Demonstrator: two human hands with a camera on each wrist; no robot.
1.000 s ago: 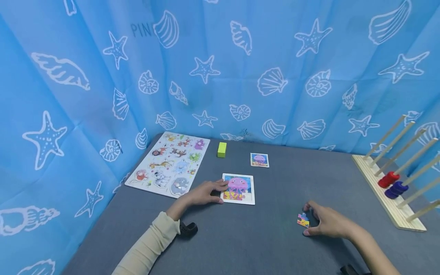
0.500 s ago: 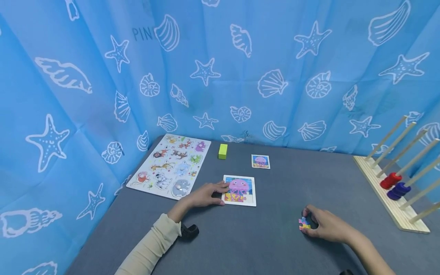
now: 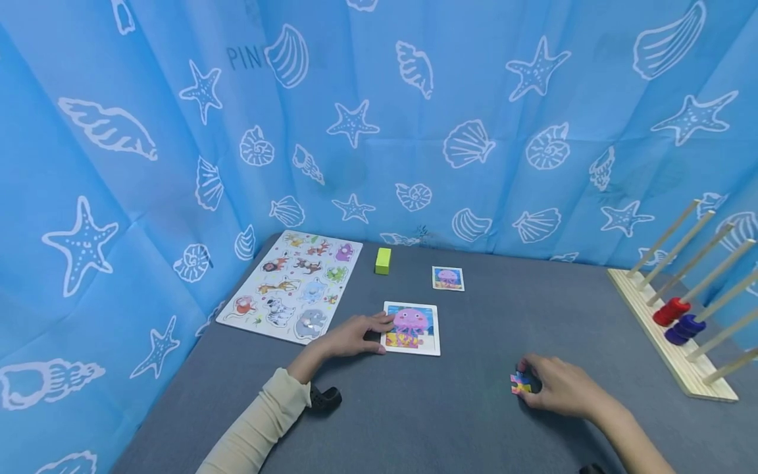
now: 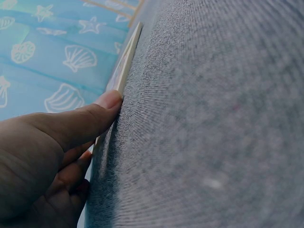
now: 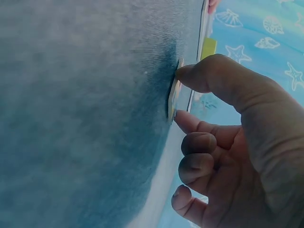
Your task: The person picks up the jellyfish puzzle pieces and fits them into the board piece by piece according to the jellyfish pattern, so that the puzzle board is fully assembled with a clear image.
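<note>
In the head view my left hand (image 3: 354, 336) rests on the left edge of a jigsaw puzzle (image 3: 408, 326) with a pink jellyfish. Its fingertips lie over the white frame, and the thumb (image 4: 109, 99) touches the frame's near left corner. The lower right of the picture shows a bare gap. Farther right, my right hand (image 3: 562, 385) pinches a small jigsaw piece (image 3: 520, 383) in blue, pink and yellow. Thumb and index finger sit at opposite edges of the piece (image 5: 175, 97), which is low over the grey tabletop; the other fingers are bent.
Beyond the puzzle lie a small jellyfish picture card (image 3: 448, 278) and a yellow-green block (image 3: 383, 261). An animal peg puzzle board (image 3: 269, 316) is at the left. At the right stands a wooden peg rack (image 3: 669, 342) with red and purple rings. A blue curtain (image 3: 379, 164) hangs behind.
My right hand's thumb and index finger have closed in on the jigsaw piece, which was lying between them, and it has turned slightly. The left hand stays on the puzzle.
</note>
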